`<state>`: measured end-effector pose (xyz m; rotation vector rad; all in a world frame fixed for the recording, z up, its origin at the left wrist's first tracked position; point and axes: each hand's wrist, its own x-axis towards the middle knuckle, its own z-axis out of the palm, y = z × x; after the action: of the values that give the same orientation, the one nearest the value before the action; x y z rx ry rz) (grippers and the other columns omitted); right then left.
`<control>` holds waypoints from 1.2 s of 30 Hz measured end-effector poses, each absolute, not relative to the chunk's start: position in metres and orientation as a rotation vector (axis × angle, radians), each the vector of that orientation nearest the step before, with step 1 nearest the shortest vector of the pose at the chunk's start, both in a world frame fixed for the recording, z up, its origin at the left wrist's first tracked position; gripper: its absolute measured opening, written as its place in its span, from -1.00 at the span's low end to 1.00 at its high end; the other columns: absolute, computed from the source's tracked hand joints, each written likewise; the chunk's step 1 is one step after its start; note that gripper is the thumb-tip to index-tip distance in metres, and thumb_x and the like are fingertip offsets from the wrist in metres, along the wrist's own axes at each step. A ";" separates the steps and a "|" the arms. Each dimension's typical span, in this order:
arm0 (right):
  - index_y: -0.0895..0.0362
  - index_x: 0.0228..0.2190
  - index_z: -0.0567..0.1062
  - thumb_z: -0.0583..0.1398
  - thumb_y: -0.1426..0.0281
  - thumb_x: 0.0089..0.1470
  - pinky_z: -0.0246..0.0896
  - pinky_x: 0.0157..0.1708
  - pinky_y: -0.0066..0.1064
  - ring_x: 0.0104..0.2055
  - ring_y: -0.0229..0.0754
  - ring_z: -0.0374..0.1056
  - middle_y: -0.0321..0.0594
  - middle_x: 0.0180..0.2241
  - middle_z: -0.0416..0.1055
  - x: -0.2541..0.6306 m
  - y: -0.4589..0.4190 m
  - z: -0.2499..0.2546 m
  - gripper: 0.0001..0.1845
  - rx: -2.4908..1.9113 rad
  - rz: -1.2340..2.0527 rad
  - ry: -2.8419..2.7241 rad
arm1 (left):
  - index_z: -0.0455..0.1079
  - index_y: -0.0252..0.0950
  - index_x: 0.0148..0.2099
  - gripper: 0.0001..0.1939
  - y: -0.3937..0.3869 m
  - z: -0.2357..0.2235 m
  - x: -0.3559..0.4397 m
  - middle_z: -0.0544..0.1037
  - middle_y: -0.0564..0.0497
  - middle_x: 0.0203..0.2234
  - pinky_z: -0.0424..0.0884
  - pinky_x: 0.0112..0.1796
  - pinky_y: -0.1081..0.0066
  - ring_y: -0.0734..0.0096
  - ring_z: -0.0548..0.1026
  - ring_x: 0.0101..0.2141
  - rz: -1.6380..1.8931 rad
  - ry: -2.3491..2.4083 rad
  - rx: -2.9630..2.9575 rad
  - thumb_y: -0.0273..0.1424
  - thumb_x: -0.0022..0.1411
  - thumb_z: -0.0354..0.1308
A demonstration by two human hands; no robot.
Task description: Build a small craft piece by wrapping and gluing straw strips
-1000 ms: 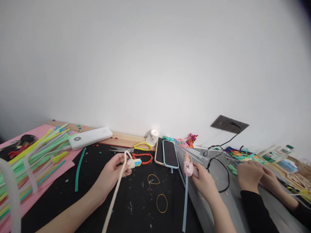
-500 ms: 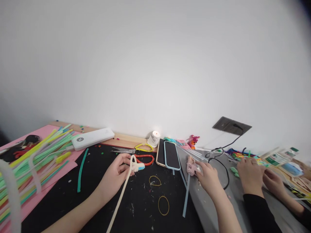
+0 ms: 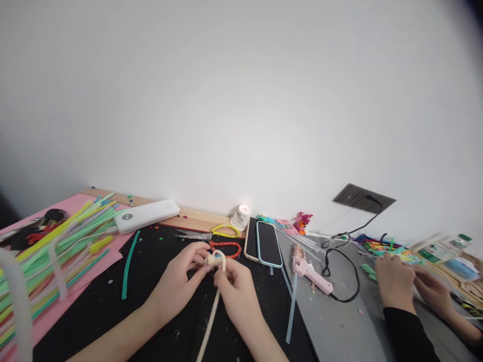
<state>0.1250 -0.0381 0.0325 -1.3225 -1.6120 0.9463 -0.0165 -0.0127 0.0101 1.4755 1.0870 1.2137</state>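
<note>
My left hand (image 3: 181, 276) and my right hand (image 3: 239, 291) meet over the black mat (image 3: 151, 332). Both are closed in a pinch on a cream fuzzy pipe cleaner (image 3: 210, 324), which bends in a loop at the fingertips while its long tail hangs toward me. A small wound cream piece sits between the fingers, partly covered by them. Just beyond lie scissors (image 3: 226, 249) with a red and a yellow handle. To the right, a pink hot glue gun (image 3: 313, 275) rests on the grey surface, with a pale glue stick (image 3: 292, 314) at its rear.
Colourful pipe cleaners (image 3: 71, 241) lie on pink paper at left, beside a white device (image 3: 147, 216). A lit candle (image 3: 243, 213) stands near the wall. Two phones (image 3: 269, 244) overlap. The glue gun's cord (image 3: 358, 281) runs to a socket. Another person's hands (image 3: 396, 281) work at right.
My right hand has let go of the hot glue gun, leaving it on its side, and moved left to grip the cream pipe cleaner with my left hand. The rubber bands are now covered.
</note>
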 end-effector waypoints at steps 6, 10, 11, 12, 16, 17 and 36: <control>0.12 -0.62 0.16 -0.06 0.21 0.22 -0.20 -0.60 -0.48 -0.59 -0.34 -0.07 -0.42 -0.64 -0.01 0.137 -0.042 0.018 -0.58 -1.343 0.865 -1.557 | 0.36 -0.21 -0.15 -0.81 -0.011 0.009 -0.016 0.48 -0.02 -0.24 0.44 -0.23 0.37 0.28 0.51 -0.25 1.154 1.105 1.448 -0.38 0.14 0.14; 0.13 -0.64 0.17 -0.07 0.27 0.23 -0.15 -0.57 -0.48 -0.61 -0.34 0.00 -0.41 -0.67 0.05 0.134 -0.044 0.015 -0.57 -1.332 0.782 -1.668 | 0.37 -0.24 -0.26 -0.90 -0.007 0.007 -0.017 0.48 0.00 -0.28 0.42 -0.23 0.38 0.29 0.52 -0.27 1.145 1.058 1.453 -0.35 0.15 0.14; 0.13 -0.64 0.20 -0.06 0.29 0.24 -0.15 -0.58 -0.48 -0.62 -0.35 0.02 -0.41 -0.67 0.06 0.133 -0.044 0.015 -0.57 -1.329 0.775 -1.688 | 0.37 -0.24 -0.27 -0.90 -0.007 0.006 -0.017 0.49 0.01 -0.29 0.42 -0.24 0.37 0.29 0.52 -0.28 1.141 1.049 1.436 -0.34 0.15 0.14; 0.14 -0.63 0.24 -0.06 0.30 0.24 -0.14 -0.58 -0.49 -0.62 -0.35 0.02 -0.41 -0.68 0.07 0.133 -0.043 0.015 -0.57 -1.329 0.770 -1.701 | 0.37 -0.24 -0.27 -0.89 -0.006 0.004 -0.017 0.49 0.02 -0.30 0.43 -0.25 0.37 0.30 0.52 -0.29 1.138 1.039 1.414 -0.33 0.14 0.14; 0.16 -0.54 0.39 -0.04 0.33 0.23 -0.12 -0.58 -0.50 -0.63 -0.35 0.04 -0.41 -0.67 0.09 0.132 -0.042 0.013 -0.62 -1.324 0.742 -1.724 | 0.36 -0.25 -0.26 -0.85 -0.005 0.001 -0.017 0.48 0.04 -0.30 0.45 -0.26 0.37 0.31 0.53 -0.30 1.161 1.001 1.331 -0.34 0.09 0.20; 0.16 -0.52 0.41 -0.04 0.34 0.23 -0.12 -0.58 -0.51 -0.63 -0.35 0.04 -0.41 -0.67 0.10 0.133 -0.042 0.013 -0.64 -1.321 0.735 -1.723 | 0.36 -0.25 -0.27 -0.84 -0.005 0.000 -0.017 0.47 0.04 -0.30 0.45 -0.26 0.37 0.31 0.53 -0.31 1.166 0.998 1.319 -0.35 0.07 0.21; 0.14 -0.62 0.22 -0.03 0.41 0.20 -0.12 -0.57 -0.54 -0.62 -0.37 0.07 -0.43 -0.68 0.09 0.131 -0.044 0.013 -0.65 -1.361 0.713 -1.798 | 0.38 -0.30 -0.25 -0.71 -0.004 0.006 -0.020 0.55 0.01 -0.33 0.46 -0.15 0.26 0.25 0.53 -0.23 1.199 1.043 1.008 -0.32 -0.02 0.31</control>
<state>0.1305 -0.0441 0.0133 -1.3614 -1.7981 0.7135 -0.0200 -0.0044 0.0062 1.0075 1.0425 1.1987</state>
